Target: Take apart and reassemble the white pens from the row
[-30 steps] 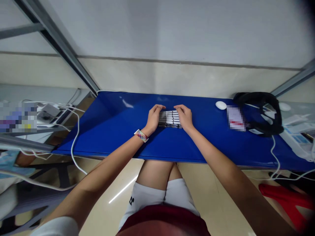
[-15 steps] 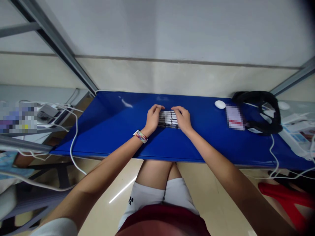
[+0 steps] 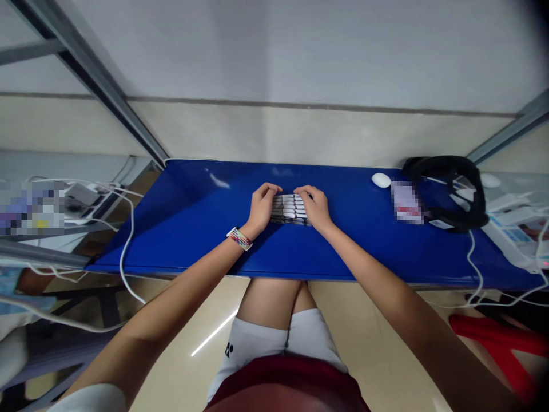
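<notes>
A bundle of several slim white sticks with dark bands [image 3: 289, 209] lies side by side on the blue table [image 3: 193, 217]. They may be pens, but I cannot tell. My left hand [image 3: 260, 209] is curled round their left ends, with a multicoloured band [image 3: 240, 238] on its wrist. At the right ends, my right hand [image 3: 315, 207] closes on the same bundle, thumb and fingers bent over it. Both hands cover the tips of the sticks. The fingertips of the two hands stay apart above the bundle's far edge.
Toward the right of the table are a white oval object [image 3: 381, 180], a blurred-out card or packet [image 3: 406, 203] and a black strap-like headset [image 3: 482, 194]. White cables [image 3: 127, 252] hang over the left side. Metal frame posts [image 3: 107, 94] flank the table, and a wall stands behind.
Both hands have shifted slightly left with the bundle between them. The hold looks the same, and slightly more of the white sticks shows between the hands.
</notes>
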Demonstrator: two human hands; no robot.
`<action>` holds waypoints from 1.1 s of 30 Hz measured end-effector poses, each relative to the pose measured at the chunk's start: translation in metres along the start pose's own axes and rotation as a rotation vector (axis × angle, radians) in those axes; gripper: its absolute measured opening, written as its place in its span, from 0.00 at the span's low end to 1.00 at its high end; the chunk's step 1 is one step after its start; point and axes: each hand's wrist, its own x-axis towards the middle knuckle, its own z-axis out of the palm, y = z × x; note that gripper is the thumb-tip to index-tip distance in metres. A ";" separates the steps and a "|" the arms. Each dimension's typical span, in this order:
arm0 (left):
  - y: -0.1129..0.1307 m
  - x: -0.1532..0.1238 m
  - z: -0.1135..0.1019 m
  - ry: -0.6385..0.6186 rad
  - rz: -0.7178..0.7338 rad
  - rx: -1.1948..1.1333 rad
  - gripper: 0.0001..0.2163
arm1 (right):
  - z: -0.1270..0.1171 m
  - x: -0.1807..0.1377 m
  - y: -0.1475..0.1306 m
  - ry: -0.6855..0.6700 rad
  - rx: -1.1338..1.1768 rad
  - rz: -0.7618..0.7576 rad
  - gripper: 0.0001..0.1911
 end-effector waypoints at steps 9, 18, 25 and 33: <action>-0.001 0.009 -0.004 -0.017 0.022 0.030 0.08 | -0.010 0.008 0.005 -0.019 -0.057 -0.042 0.12; -0.023 0.067 -0.045 0.013 0.083 0.585 0.07 | -0.043 0.057 0.051 -0.059 -0.555 -0.087 0.17; -0.040 0.083 -0.078 -0.091 0.208 0.909 0.14 | -0.079 0.070 0.076 -0.058 -0.790 -0.077 0.25; -0.045 0.083 -0.082 -0.109 0.226 0.960 0.17 | -0.075 0.069 0.078 -0.069 -0.844 -0.068 0.26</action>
